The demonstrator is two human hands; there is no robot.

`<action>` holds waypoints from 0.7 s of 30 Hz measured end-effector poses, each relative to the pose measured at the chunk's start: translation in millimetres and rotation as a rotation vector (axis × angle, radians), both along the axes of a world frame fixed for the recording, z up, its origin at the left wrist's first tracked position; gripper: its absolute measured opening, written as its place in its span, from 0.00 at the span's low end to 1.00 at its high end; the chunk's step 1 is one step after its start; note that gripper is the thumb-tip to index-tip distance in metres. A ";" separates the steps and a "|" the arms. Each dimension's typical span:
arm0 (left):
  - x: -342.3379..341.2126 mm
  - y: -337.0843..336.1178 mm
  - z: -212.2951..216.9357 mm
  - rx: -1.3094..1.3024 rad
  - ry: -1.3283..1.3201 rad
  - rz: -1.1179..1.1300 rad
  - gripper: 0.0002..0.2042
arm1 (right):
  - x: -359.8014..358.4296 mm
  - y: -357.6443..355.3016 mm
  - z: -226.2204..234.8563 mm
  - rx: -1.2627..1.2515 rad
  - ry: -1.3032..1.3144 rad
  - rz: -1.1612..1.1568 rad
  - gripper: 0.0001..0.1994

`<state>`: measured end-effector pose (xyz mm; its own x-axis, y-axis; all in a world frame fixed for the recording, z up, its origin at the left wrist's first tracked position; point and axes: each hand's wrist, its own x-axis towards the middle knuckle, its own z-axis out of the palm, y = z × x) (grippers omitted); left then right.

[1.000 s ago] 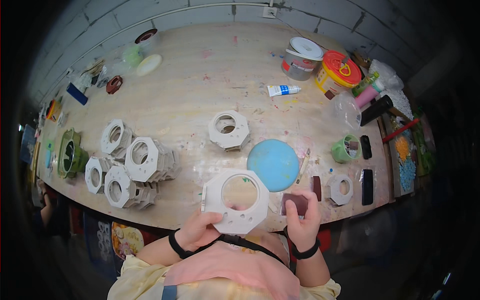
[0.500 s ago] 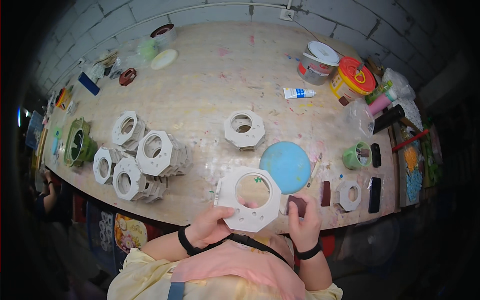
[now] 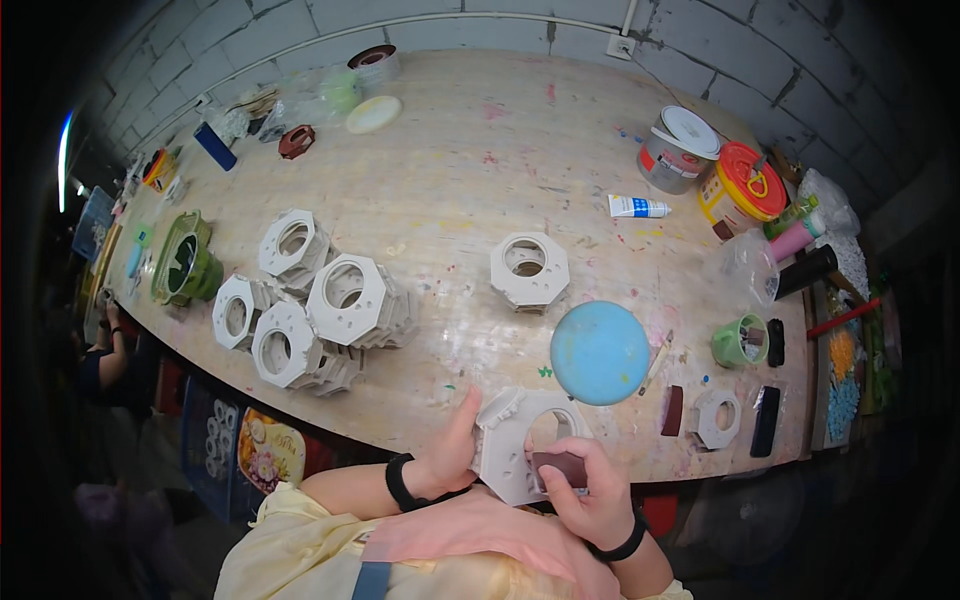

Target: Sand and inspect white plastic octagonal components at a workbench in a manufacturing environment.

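A white octagonal frame [image 3: 507,457] with a large round hole and small cut-outs is tilted in front of my body. My left hand [image 3: 447,452] supports its left edge, thumb raised and the other fingers mostly hidden behind it. In my right hand [image 3: 597,495], a dark brown sanding pad [image 3: 562,469] is pinched between thumb and fingers, against or very close to the frame beside the hole. Beyond my hands lies a blue round disc [image 3: 600,352]. Another brown pad [image 3: 672,410] and a smaller white octagonal ring [image 3: 717,418] rest to the right.
Stacks of similar white frames [image 3: 345,298] stand at left, with one more stack [image 3: 529,270] mid-table. A green basket [image 3: 187,262] is farther left. A green cup [image 3: 740,341], paint tube [image 3: 638,207], grey can [image 3: 678,150] and yellow-red bucket [image 3: 741,190] occupy the right. Another person's arm [image 3: 115,345] shows far left.
The frame has tilted and come lower, and my left thumb has lifted off its face. My right hand has brought the sanding pad leftward to the frame. The view has shifted.
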<state>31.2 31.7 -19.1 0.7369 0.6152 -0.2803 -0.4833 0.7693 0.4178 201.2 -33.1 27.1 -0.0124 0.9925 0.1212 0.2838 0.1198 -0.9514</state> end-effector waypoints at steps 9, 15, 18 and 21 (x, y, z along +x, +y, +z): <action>4.2 -4.1 0.4 0.266 0.512 -0.022 0.30 | -4.0 16.1 -11.7 0.094 -0.250 -0.001 0.11; -5.9 -2.2 2.4 -0.043 0.136 -0.158 0.26 | 33.2 24.3 -21.3 -0.054 -0.418 -0.393 0.09; -5.3 -4.1 6.2 0.103 0.275 -0.139 0.24 | 36.1 17.8 -17.9 0.049 -0.209 -0.354 0.09; -5.5 -3.0 11.6 0.501 0.314 -0.119 0.18 | 32.1 9.7 -10.5 -0.005 -0.090 -0.336 0.09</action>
